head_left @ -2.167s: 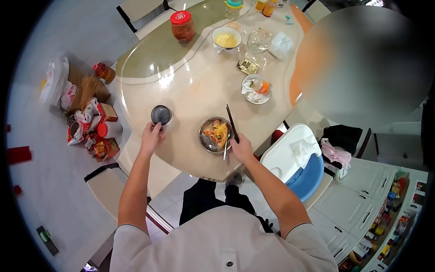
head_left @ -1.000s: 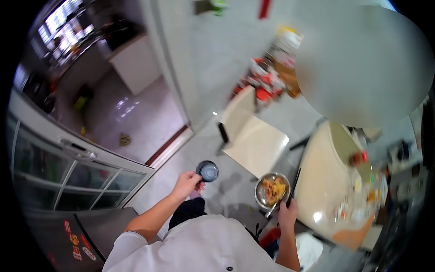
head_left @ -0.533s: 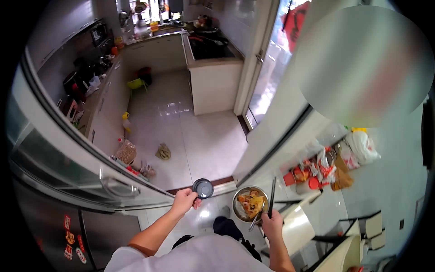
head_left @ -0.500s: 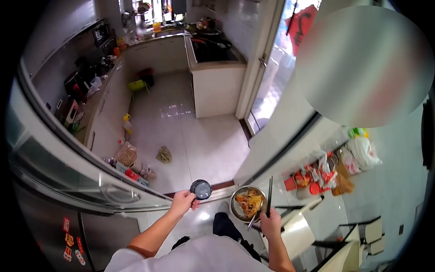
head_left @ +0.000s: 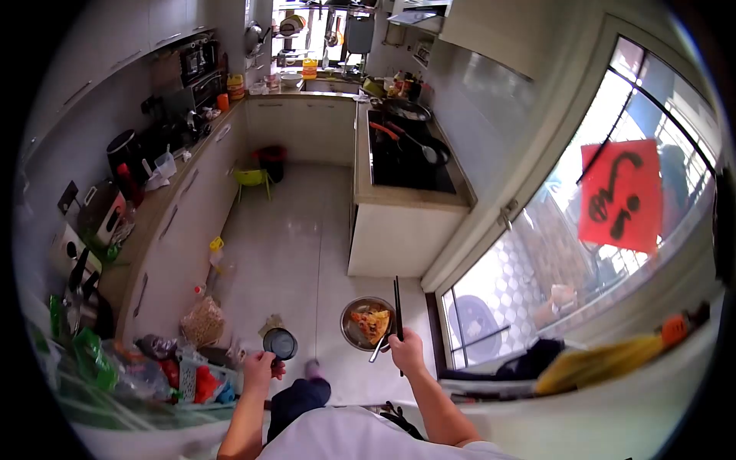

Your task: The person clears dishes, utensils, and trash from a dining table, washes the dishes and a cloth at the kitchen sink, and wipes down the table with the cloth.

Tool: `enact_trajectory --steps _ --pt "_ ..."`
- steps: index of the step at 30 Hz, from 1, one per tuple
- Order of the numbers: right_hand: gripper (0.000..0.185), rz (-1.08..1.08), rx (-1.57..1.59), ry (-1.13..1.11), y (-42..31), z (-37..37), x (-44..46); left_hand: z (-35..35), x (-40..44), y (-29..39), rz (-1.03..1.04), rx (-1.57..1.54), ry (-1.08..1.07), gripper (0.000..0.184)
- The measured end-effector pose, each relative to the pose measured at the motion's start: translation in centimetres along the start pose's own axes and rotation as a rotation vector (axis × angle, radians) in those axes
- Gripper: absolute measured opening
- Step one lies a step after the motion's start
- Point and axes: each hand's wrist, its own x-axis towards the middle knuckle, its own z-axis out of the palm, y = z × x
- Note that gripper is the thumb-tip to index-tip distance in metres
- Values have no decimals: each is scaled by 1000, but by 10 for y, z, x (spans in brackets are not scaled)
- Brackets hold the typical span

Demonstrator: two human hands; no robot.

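Note:
My left hand [head_left: 263, 366] is closed on the rim of a small dark round bowl [head_left: 280, 344], held out at the lower middle. My right hand [head_left: 407, 351] grips dark chopsticks [head_left: 398, 307], which point forward. The same hand is at the rim of a metal bowl [head_left: 346, 331]; its fingers under the rim are hidden. Yellow-orange food [head_left: 371, 325] lies in the metal bowl, and a metal spoon handle [head_left: 376, 353] sticks out over the near edge.
Ahead is a kitchen floor [head_left: 299, 238] with a rag [head_left: 271, 323] and a bag of nuts or grains [head_left: 203, 321] at left. The cooktop counter [head_left: 410, 201] stands right, a long cluttered counter [head_left: 172, 172] left. A glass door [head_left: 537, 253] is at right, a green stool [head_left: 253, 179] farther back.
I have moved forward into the kitchen doorway and the view has turned right and up. Both hands still hold the same things; the chairs and bags at right have left the view.

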Motion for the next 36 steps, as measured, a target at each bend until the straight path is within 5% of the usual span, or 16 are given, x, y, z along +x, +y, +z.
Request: enact_trajectory --steps 15,22,24,31,32,34,36 --pt "16 55 -75 80 -165 201 467 72 495 307 98 17 -49 16" --pt "14 27 28 87 -151 313 752 122 735 424 122 -1 -56 14" --pt "17 -50 -173 197 -179 340 827 138 790 462 98 13 -43 14" --pt "24 78 5 394 -227 413 1075 216 998 584 118 37 -125 15" --pt "23 76 -192 490 -211 421 1121 227 1032 598 115 41 -157 16" --pt "23 127 12 517 -169 435 1206 258 1094 635 102 69 -172 15" --pt "22 197 31 628 -212 443 1238 287 1166 666 89 69 -241 15"
